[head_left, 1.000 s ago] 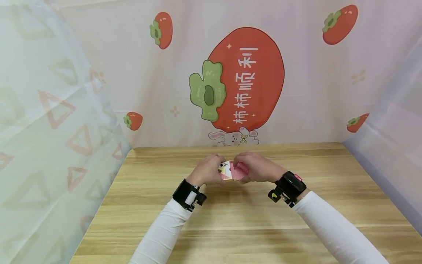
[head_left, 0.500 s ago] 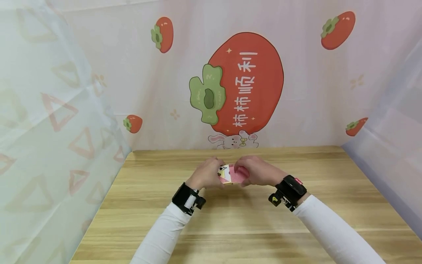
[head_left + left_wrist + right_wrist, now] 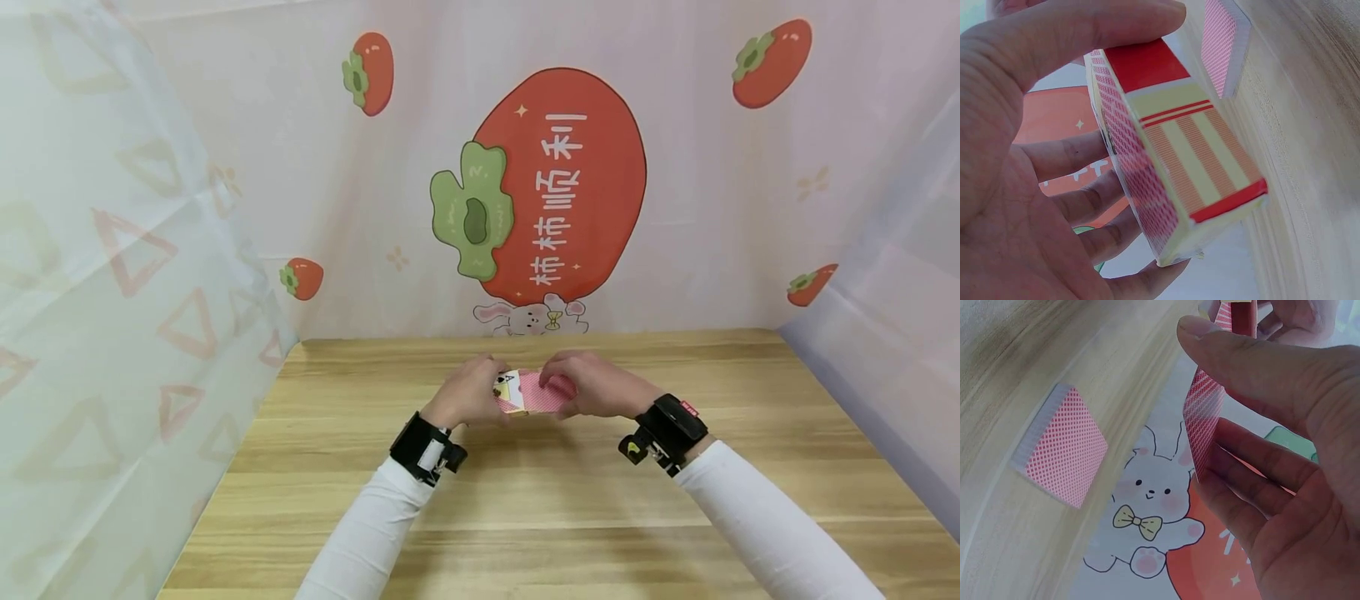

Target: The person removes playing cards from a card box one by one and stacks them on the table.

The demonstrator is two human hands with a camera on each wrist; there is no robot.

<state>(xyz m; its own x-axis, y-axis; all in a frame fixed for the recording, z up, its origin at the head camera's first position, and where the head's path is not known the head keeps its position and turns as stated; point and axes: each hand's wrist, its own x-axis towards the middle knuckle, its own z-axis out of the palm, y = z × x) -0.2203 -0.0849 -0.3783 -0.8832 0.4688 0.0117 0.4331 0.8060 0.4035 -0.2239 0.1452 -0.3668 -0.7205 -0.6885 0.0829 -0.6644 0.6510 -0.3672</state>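
My left hand [image 3: 471, 392] grips a playing card box [image 3: 1191, 137], its thumb over the upper edge and its fingers along the other side. In the head view the box shows an ace picture and a patterned side. My right hand [image 3: 600, 385] pinches a red-and-white patterned playing card [image 3: 1202, 412] between thumb and fingers; whether it is one card or several I cannot tell. The card meets the box's right end, and the box's opening is hidden. A stack of playing cards [image 3: 1067, 450] with the same back rests on the table, hidden behind the hands in the head view.
The wooden table [image 3: 525, 517] reaches back to a pale curtain [image 3: 697, 225] printed with persimmons and a rabbit. Side curtains [image 3: 112, 292] stand along the left and right table edges. Each wrist wears a black strap with a small camera.
My right hand has shifted slightly right, away from the box, and more of the patterned card shows between the hands. The left hand stays nearly in place.
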